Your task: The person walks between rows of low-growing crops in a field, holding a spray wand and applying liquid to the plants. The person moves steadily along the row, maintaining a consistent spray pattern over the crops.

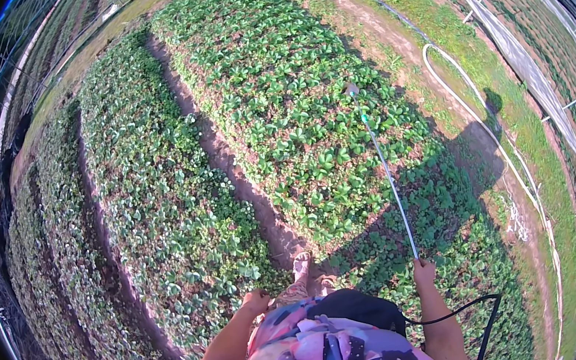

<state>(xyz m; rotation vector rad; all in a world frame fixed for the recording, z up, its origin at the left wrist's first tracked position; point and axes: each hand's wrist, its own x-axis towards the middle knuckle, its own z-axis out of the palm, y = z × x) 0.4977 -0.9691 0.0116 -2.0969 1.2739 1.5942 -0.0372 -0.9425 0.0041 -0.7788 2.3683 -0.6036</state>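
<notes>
My right hand point(424, 271) grips the near end of a long, thin spray wand point(391, 181). The wand reaches forward over a bed of low leafy plants point(277, 109) that look like strawberry plants. Near its far end is a teal fitting point(364, 118), and the nozzle point(352, 91) hangs above the leaves; whether any spray comes out I cannot tell. By my left thigh, my left hand point(256, 300) is curled with nothing visible in it. A black hose point(485, 300) bends outward beside my right forearm, and a black bag or pouch point(363, 308) lies against my waist.
My sandalled foot point(302, 260) stands in a narrow dirt furrow point(234, 174) between two beds. More planted rows point(157, 199) run along the left. On the right, a pale hose point(470, 108) lies along a dirt path, beside plastic sheeting point(547, 85) on a tunnel frame.
</notes>
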